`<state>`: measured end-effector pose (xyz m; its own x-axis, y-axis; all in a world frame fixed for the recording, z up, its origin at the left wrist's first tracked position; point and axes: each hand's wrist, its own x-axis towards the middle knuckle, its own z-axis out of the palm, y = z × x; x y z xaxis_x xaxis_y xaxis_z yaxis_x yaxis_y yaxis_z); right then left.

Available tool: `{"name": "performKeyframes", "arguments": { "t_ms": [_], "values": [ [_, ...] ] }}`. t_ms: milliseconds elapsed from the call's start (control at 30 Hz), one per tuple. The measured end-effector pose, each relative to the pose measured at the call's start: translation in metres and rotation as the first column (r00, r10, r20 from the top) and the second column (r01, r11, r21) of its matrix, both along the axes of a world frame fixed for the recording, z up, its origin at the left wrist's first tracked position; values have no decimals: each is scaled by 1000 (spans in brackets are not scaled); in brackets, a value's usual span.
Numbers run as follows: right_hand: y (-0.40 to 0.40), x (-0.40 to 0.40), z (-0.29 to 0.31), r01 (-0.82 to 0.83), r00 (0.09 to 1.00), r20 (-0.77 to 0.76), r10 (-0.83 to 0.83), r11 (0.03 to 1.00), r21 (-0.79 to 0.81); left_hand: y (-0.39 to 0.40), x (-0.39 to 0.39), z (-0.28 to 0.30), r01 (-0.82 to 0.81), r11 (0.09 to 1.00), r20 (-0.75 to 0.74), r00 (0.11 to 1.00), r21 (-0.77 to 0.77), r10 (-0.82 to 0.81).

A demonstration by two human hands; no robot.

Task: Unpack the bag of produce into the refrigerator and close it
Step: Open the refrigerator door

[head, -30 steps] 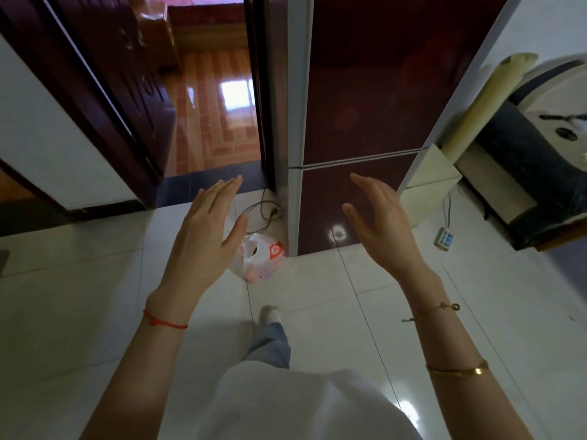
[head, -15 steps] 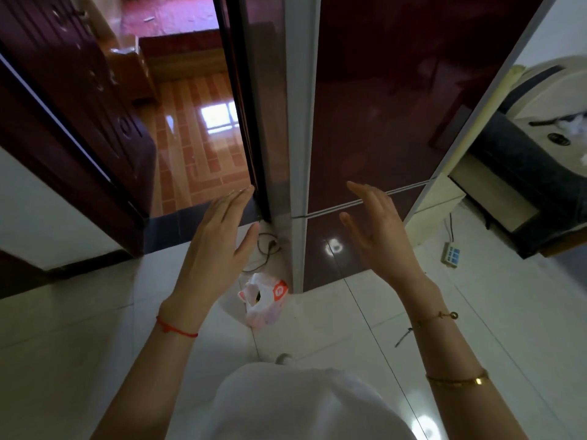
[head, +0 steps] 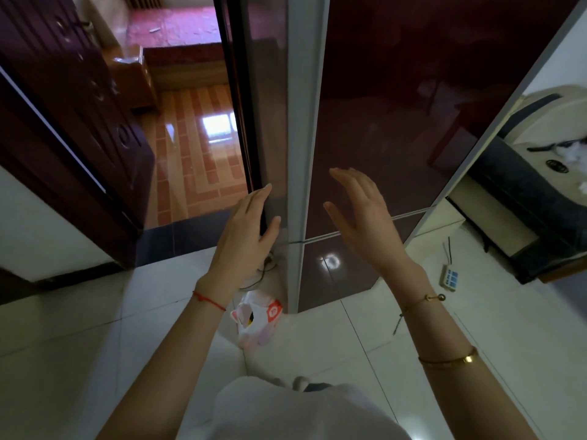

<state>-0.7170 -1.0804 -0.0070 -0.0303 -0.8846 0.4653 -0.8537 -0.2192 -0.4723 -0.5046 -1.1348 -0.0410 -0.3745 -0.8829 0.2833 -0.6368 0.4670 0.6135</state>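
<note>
The refrigerator (head: 397,106) stands right in front of me, tall, with dark red glossy doors and a silver edge strip; both doors are closed. A white and red plastic bag (head: 257,319) sits on the floor tiles at its lower left corner, mouth open, something yellow showing inside. My left hand (head: 246,236) is raised with fingers apart beside the fridge's left side, holding nothing. My right hand (head: 362,214) hovers open in front of the upper door, just above the seam between the doors.
An open doorway (head: 197,138) on the left leads to a room with a brown striped floor, with a dark wooden door (head: 79,115) swung open. A power strip (head: 448,277) and a cable lie on the white tiles right of the fridge. A cream appliance (head: 552,147) stands at the far right.
I have stepped closer to the refrigerator, and the bag now lies lower, near my feet. Both hands have risen towards the upper door, still holding nothing.
</note>
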Motion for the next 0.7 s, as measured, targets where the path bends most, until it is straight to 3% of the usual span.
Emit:
{"name": "performKeyframes", "arguments": {
  "t_ms": [333, 533, 700],
  "values": [
    [-91, 1, 64, -142, 926, -374, 54, 967, -211, -52, -56, 16, -48, 987, -176, 981, 152, 75],
    [-137, 6, 77, -195, 773, -634, -21, 943, -269, -83, -72, 10, -15, 984, -173, 984, 175, 46],
    [-155, 6, 84, -206, 648, -750, -130, 919, -337, -116, -81, -20, -39, 986, -189, 979, 160, 69]
  ]
}}
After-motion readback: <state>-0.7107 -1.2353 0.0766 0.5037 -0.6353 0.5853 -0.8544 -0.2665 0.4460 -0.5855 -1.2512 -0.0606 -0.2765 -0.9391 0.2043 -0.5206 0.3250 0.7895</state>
